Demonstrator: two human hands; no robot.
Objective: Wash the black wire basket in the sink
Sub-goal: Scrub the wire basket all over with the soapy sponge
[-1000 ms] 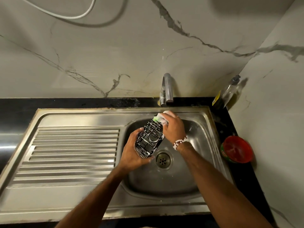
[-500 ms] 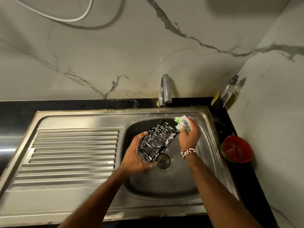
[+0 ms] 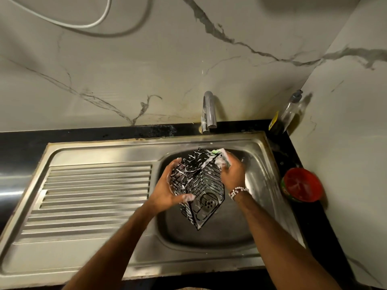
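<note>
Over the sink (image 3: 209, 239), my left hand (image 3: 167, 190) is gripping the soapy black wire basket (image 3: 202, 183); my right hand (image 3: 233, 174) is clutching a sponge (image 3: 222, 156) against it.

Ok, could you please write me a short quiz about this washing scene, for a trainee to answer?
1. True or false: the black wire basket lies flat on the draining board.
2. What does the right hand press against the basket? A) a brush B) a soapy sponge C) a bottle
3. Fill in: the round container on the counter beside the sink is ___ in colour.

Key:
1. False. The left hand holds it, tilted, over the sink bowl.
2. B
3. red
</note>
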